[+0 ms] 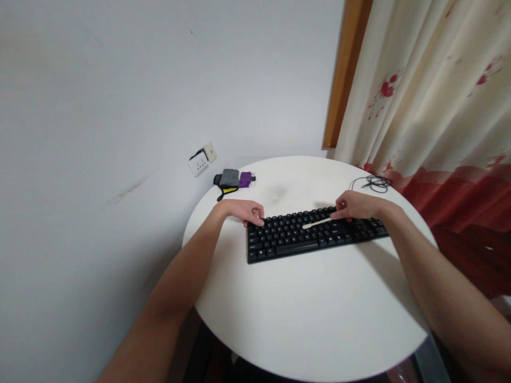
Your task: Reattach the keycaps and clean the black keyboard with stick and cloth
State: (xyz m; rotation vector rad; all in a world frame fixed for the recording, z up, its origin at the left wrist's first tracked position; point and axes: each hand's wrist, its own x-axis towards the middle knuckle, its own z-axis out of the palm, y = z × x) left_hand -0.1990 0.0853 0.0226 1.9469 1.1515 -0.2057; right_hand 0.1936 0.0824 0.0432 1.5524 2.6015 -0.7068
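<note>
White plastic sockets [198,164] sit on the wall at the far left, above a grey folded item [229,177] and a purple one [245,180] on the round table [295,314]. These lie behind the left hand [241,209], clear of its fingers. That hand is partly curled at the keyboard's rear left corner, thumb over the end keys; whether it grips the edge or only rests there, I can't tell. If it is only resting, a sideways push could swivel the black keyboard [297,247], which lies slightly askew across the table. The pale, thin stick [318,223] slants over the middle keys, its far end low; pressed too hard, it could bend or wedge in a gap. The right hand [355,205] is closed in a pinch on the stick's near end, above the right-hand keys, so a dropped wrist might press several. Behind it, a coiled dark cable [378,184] lies near the curtain [423,106] and could snag if the keyboard were pushed back.
</note>
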